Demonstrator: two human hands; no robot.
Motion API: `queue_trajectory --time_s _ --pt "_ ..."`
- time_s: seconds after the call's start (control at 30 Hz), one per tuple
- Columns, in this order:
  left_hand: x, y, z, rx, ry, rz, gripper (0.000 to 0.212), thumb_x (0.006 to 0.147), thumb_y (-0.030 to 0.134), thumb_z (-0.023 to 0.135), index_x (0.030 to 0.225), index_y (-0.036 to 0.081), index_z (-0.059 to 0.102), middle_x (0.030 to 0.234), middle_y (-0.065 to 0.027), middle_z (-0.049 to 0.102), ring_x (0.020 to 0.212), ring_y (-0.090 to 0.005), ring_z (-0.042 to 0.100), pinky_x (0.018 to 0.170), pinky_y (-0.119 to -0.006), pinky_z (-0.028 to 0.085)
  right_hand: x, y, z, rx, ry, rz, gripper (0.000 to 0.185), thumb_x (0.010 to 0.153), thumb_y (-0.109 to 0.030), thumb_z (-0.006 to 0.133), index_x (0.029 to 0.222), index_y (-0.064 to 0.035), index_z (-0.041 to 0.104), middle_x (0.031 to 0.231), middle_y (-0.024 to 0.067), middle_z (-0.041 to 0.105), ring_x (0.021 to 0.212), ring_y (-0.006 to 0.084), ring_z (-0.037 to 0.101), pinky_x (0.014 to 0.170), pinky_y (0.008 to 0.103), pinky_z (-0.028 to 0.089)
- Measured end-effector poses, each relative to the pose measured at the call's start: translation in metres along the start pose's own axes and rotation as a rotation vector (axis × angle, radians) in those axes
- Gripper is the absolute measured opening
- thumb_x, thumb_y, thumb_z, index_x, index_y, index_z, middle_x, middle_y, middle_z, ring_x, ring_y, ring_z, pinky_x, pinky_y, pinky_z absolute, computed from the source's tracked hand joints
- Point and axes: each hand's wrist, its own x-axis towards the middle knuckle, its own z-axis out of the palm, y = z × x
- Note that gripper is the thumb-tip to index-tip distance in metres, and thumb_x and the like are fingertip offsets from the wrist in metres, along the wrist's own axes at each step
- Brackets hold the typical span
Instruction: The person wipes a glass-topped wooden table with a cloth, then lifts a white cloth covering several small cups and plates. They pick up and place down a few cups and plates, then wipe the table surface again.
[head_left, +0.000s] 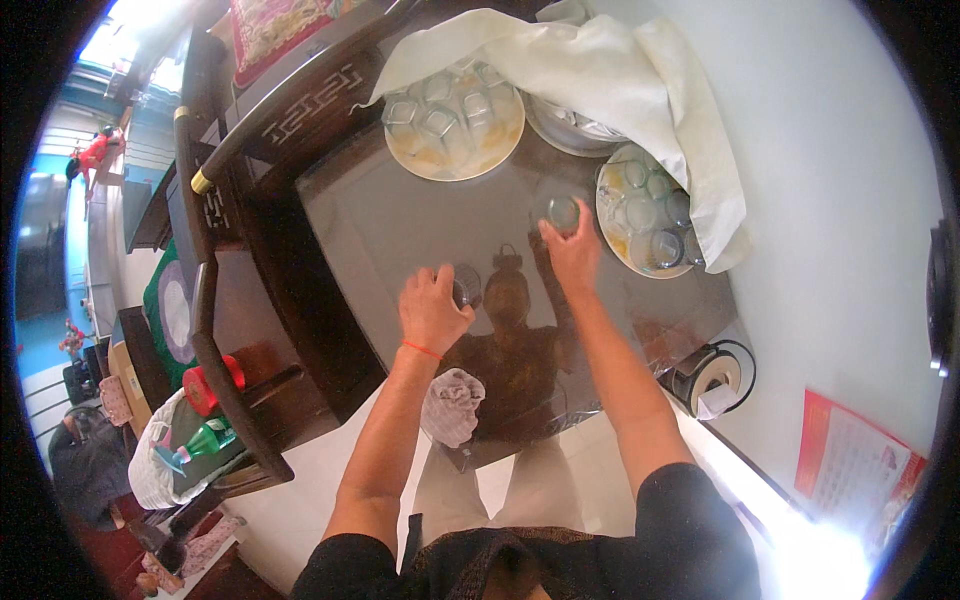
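Note:
My left hand is wrapped around a clear drinking glass over the dark glossy table. Farther forward and to the right, my right hand grips a greenish drinking glass between thumb and fingers. Ahead of me a round patterned plate carries several clear, squarish glasses. Beside my right hand, a second patterned plate bears several round glasses, some of dark glass. A cream cloth partly covers both plates. On the near table edge, by my left forearm, lies a crumpled greyish-pink cloth.
Partly under the cream cloth is a metal basin. A corded appliance stands at the table's right corner, by the white wall. A dark carved wooden chair borders the left side. A green spray bottle lies in a white-lined basket.

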Motion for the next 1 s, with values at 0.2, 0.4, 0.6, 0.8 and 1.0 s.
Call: queue_trajectory --time_s 0.2,0.4,0.6,0.8,1.0 --pt "-0.001 0.007 0.017 0.000 0.042 -0.012 0.056 0.058 0.019 0.076 0.109 0.011 0.056 0.100 -0.0108 0.056 0.093 -0.0308 0.053 0.077 -0.041 0.046 0.071 -0.028 0.028 0.095 0.102 -0.179 0.063 0.069 -0.025 0.076 0.123 -0.0053 0.050 0.088 0.0160 0.064 0.071 0.0273 0.063 0.068 0.0392 0.048" --pt "-0.007 0.003 0.034 -0.225 0.193 -0.030 0.077 0.059 0.018 0.078 0.127 0.005 0.045 0.118 -0.0144 0.053 0.105 -0.0330 0.051 0.089 -0.041 0.043 0.099 -0.041 0.049 -0.016 0.076 -0.275 0.064 0.068 -0.023 0.077 0.123 -0.0056 0.049 0.079 0.0128 0.065 0.068 0.0283 0.063 0.068 0.0375 0.049" --pt "-0.030 -0.010 0.091 -0.673 0.313 -0.338 0.092 0.058 0.024 0.083 0.133 -0.001 0.036 0.129 -0.0186 0.048 0.118 -0.0357 0.046 0.100 -0.041 0.038 0.108 -0.049 0.070 -0.041 0.059 -0.292 0.066 0.070 -0.023 0.076 0.126 -0.0050 0.046 0.087 0.0144 0.064 0.070 0.0262 0.063 0.070 0.0380 0.048" --pt "-0.032 -0.012 0.109 -0.322 0.310 -0.193 0.092 0.055 0.024 0.082 0.132 0.002 0.038 0.129 -0.0164 0.049 0.119 -0.0324 0.047 0.099 -0.043 0.037 0.122 -0.049 0.089 -0.147 0.122 -0.282 0.070 0.071 -0.029 0.076 0.128 -0.0055 0.044 0.102 0.0179 0.065 0.088 0.0321 0.064 0.079 0.0399 0.048" --pt "-0.031 -0.014 0.111 -0.351 0.347 -0.174 0.090 0.055 0.025 0.080 0.132 0.003 0.039 0.131 -0.0136 0.049 0.119 -0.0322 0.047 0.098 -0.042 0.037 0.134 -0.044 0.099 -0.175 0.198 -0.369 0.072 0.069 -0.031 0.077 0.127 -0.0016 0.045 0.116 0.0225 0.059 0.107 0.0370 0.057 0.089 0.0413 0.046"
